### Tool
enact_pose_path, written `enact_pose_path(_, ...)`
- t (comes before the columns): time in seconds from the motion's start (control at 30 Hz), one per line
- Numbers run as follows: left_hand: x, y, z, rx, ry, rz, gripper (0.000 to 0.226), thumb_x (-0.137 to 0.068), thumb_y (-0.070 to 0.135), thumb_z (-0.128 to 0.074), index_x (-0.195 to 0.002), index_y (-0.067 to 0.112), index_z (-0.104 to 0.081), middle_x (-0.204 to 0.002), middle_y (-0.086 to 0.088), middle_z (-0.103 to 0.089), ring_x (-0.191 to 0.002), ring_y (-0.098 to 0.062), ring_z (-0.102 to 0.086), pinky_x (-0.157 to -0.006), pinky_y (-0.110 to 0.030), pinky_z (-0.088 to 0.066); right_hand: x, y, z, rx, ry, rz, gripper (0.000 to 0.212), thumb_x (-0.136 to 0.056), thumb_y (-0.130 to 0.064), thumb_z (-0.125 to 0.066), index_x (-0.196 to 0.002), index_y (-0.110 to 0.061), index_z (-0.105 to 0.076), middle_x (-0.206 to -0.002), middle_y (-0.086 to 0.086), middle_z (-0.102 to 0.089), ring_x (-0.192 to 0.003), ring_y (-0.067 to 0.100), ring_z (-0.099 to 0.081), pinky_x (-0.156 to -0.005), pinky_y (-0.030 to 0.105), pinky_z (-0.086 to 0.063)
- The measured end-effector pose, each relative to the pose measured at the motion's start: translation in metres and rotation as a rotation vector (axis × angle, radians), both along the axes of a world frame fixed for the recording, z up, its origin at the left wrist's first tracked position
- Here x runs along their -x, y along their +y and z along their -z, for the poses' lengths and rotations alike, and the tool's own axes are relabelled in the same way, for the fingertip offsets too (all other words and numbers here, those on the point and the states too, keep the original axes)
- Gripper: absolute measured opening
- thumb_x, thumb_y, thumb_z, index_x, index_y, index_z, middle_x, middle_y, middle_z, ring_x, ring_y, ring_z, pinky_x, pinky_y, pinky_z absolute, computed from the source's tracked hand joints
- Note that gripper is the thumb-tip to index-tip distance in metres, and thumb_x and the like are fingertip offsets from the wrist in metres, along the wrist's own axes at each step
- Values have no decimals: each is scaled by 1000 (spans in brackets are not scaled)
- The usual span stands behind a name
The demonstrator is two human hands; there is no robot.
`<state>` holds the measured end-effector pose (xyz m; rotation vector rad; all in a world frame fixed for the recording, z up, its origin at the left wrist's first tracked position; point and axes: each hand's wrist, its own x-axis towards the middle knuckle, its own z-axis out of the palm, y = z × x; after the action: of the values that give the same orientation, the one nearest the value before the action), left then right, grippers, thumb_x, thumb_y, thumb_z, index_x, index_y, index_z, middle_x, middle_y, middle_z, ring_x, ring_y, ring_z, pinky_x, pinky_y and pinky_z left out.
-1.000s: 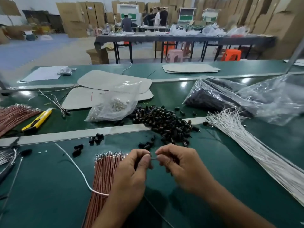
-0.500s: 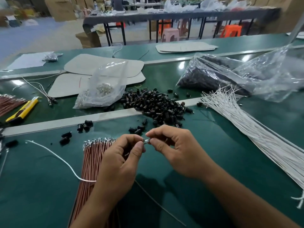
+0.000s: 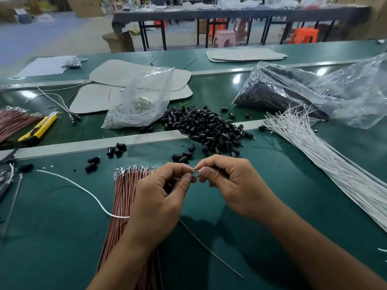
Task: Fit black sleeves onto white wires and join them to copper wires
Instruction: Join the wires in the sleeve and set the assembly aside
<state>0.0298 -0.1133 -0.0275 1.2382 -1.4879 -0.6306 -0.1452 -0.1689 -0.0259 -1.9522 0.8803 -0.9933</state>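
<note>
Pinching a small metal terminal [image 3: 195, 174] from both sides, the left hand [image 3: 161, 197] and the right hand [image 3: 232, 185] meet just below the middle of the head view, above the green counter [image 3: 52, 237]. Each hand has thumb and forefinger closed on the terminal, and the remaining fingers are curled toward the palm. Whether a black sleeve sits inside either hand cannot be determined.

One white wire [image 3: 83, 188] lies on the counter at 9 o'clock from the hands. It curves across the copper wire bundle [image 3: 125, 195] and is hidden behind the left hand. The copper wire bundle lies beneath the left forearm, with its metal-tipped ends pointing to 12 o'clock. A thin grey wire [image 3: 209, 250] trails from under the hands toward 5 o'clock.

The pile of black sleeves [image 3: 209, 126] lies at 12 o'clock from the hands, straddling the metal strip [image 3: 73, 148] that crosses the counter. The white wire bundle [image 3: 326, 160] lies at 2 o'clock and runs off toward 4 o'clock. A clear bag of metal parts [image 3: 140, 105] sits at 11 o'clock, just beside the pile. A larger clear bag of black parts [image 3: 282, 95] sits at 1 o'clock. A yellow utility knife [image 3: 38, 128] lies at 10 o'clock, near the left edge.
</note>
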Motion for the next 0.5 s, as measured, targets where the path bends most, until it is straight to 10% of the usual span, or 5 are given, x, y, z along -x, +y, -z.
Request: enact_pose_path(0.5,3,0,3,35,-12,-51,17,-90,4,-69,-93,20,-75,-80,10,-73,-66,-11,-66,-59,-32,-54,-2,1,1,9,8,16,13,-98,-12,-61,-95,-17,-73,-78,-7,-69,-70,7,-60,-67,16,-48)
